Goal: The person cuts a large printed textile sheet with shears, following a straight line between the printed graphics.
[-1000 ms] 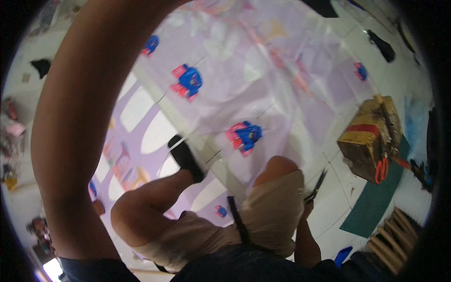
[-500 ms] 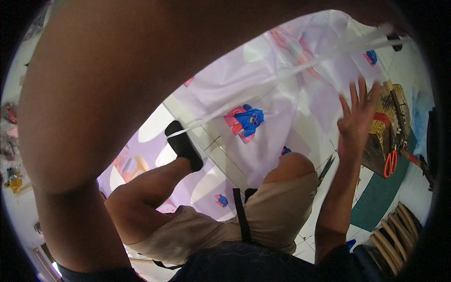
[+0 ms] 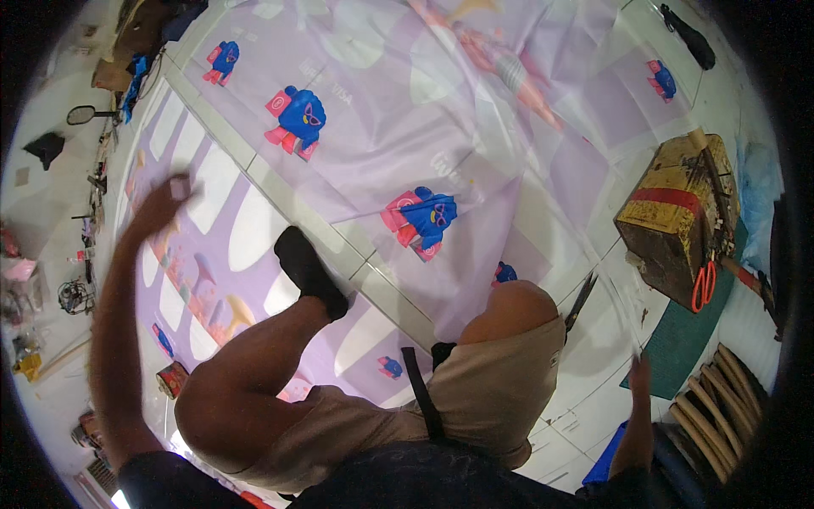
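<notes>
My left hand point(image 3: 161, 206) hangs over the white and lilac printed sheet point(image 3: 229, 250) at the left, blurred, its fingers curled; a pale spot shows at the fingers, too smeared to name. Low at the right is my right hand point(image 3: 640, 379), its fingers together at the end of a thin whitish strip point(image 3: 621, 307) that runs up over the tiles. A second lilac sheet with blue cartoon figures point(image 3: 356, 161) lies wrinkled in front of me. My foot in a black sock point(image 3: 307, 265) rests by the edge of the left sheet.
A yellow and brown block with a red band point(image 3: 670, 204) stands at the right, orange-handled scissors point(image 3: 703, 287) against it. Dark shears point(image 3: 581, 303) lie by my knee. Beyond are a green mat point(image 3: 678, 356), cardboard tubes point(image 3: 712, 420) and a black pouch point(image 3: 688, 38).
My left arm has swung from across the top of the view to the left. My right hand has dropped and its spread fingers have closed. The strip no longer stretches from my foot.
</notes>
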Demonstrator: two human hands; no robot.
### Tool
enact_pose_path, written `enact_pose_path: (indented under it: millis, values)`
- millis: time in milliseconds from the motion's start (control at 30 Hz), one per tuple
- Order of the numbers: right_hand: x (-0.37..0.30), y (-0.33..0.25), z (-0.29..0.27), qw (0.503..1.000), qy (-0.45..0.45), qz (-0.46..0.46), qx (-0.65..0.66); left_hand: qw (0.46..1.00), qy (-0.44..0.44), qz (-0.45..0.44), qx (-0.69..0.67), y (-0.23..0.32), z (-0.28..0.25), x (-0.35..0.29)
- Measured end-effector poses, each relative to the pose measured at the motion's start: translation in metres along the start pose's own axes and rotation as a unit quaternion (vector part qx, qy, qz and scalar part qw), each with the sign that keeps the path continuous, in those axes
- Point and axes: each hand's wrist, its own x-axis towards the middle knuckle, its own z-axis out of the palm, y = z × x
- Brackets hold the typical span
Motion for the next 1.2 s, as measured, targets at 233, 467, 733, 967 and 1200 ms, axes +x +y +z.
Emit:
enact_pose_path:
  millis: [233, 467, 733, 967, 1200]
  values:
    - [-0.196, 0.024, -0.055, 0.983, -0.126, 0.094, -0.099, 0.945, -0.108, -0.290, -0.104, -0.066, 0.159, -0.292]
    - [0.009, -0.514, 0.074, 0.853, 0.038, -0.384, 0.352, 0.892, 0.037, -0.367, -0.263, -0.013, 0.186, -0.418]
    - [0.024, -0.621, 0.082, 0.868, 0.071, -0.490, 0.026, 0.764, 0.184, -0.476, -0.395, 0.084, 0.181, -0.654]
    - [-0.005, -0.637, 0.050, 0.889, -0.050, -0.453, 0.039, 0.755, 0.110, -0.586, -0.274, 0.087, 0.216, -0.734]
    - [0.005, -0.625, 0.077, 0.851, 0.092, -0.511, 0.079, 0.836, 0.069, -0.455, -0.298, 0.026, 0.228, -0.577]
